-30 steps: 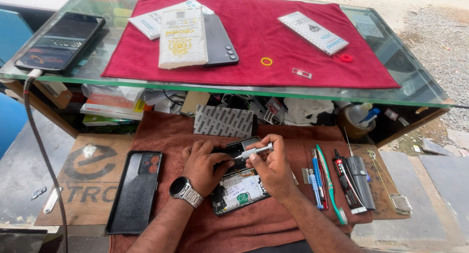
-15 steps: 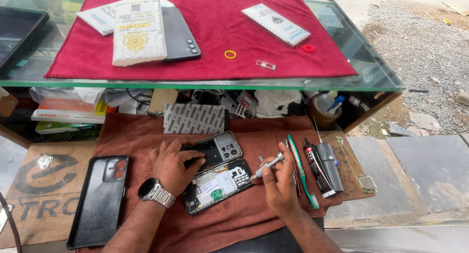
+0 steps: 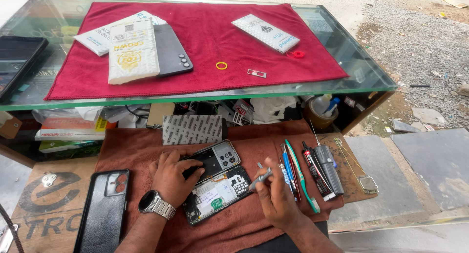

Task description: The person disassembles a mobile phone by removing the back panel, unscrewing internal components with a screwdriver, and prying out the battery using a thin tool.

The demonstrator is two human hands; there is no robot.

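An opened phone point(image 3: 217, 194) lies on a brown cloth point(image 3: 146, 145), its inner board and parts exposed. Its removed back cover point(image 3: 215, 160) rests just above it. My left hand point(image 3: 175, 178), wearing a wristwatch, presses on the cover and the phone's upper edge. My right hand point(image 3: 276, 199) holds a small silver screwdriver point(image 3: 260, 177), its tip close to the phone's right end, near the camera area.
A black phone in a case point(image 3: 103, 211) lies at the left. Pens, a toothbrush and tubes point(image 3: 308, 172) lie at the right. A patterned grey sheet point(image 3: 191, 129) sits behind. The glass counter point(image 3: 361, 62) above carries a red cloth point(image 3: 220, 43) with packets, a dark phone and small rings.
The view has shifted so the counter sits further left. My right hand with the screwdriver has drawn back from the phone's middle to its right end. My left hand stays on the phone.
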